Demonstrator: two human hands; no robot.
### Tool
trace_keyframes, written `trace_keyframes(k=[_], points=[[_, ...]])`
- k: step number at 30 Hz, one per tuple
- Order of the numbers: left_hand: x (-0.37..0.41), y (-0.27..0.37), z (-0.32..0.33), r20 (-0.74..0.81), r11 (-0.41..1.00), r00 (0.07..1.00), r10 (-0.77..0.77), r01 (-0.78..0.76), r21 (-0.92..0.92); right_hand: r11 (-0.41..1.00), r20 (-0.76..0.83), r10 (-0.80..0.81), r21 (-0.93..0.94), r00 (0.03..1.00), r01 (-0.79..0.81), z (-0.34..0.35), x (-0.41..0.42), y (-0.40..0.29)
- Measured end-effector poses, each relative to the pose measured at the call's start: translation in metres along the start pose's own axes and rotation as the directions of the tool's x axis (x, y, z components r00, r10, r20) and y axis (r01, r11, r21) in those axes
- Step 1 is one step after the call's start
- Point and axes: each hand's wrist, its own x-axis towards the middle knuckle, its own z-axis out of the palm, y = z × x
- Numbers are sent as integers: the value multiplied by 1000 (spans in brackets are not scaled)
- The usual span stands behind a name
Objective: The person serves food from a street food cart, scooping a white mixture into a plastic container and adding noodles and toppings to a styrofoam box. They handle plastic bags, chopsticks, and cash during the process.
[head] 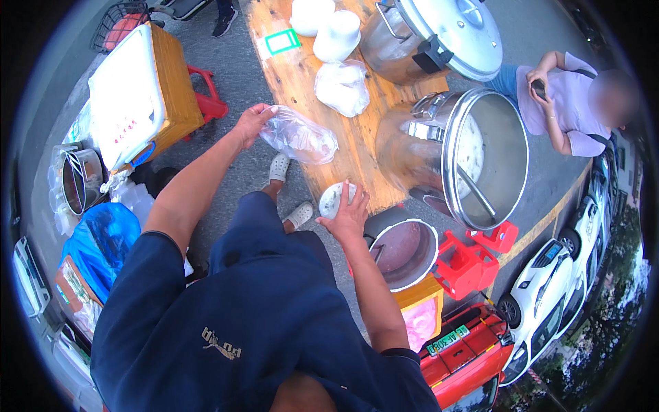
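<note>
My left hand [252, 125] pinches one end of a clear plastic bag [298, 136] between thumb and fingers. The bag stretches over the near edge of the wooden table [293, 87]; what it contains, if anything, I cannot tell. At the table's lower corner, my right hand [349, 213] grips a small round bowl [329, 201] of pale food or liquid with dark flecks. Right of the bag stands a large open steel pot [404, 149] of pale liquid, with a ladle handle [476, 190] inside. A knotted white plastic bag [342, 88] lies beyond my left hand's bag.
A lidded steel pot [386, 44] and white bowl stacks [337, 36] stand farther back. A smaller pot [432, 252] holds reddish-brown liquid near red stools [463, 265]. Left is a white-topped box [128, 92] on a red stool. A person [561, 103] stands beyond the pots.
</note>
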Motion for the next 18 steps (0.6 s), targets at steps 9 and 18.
trace_keyframes(k=[9, 18], points=[[5, -21, 22, 75, 997, 996, -53, 49, 62, 997, -18, 56, 55, 998, -55, -7, 7, -6], [-4, -39, 91, 145, 996, 985, -91, 86, 39, 989, -240, -89, 91, 967, 114, -77, 42, -51]])
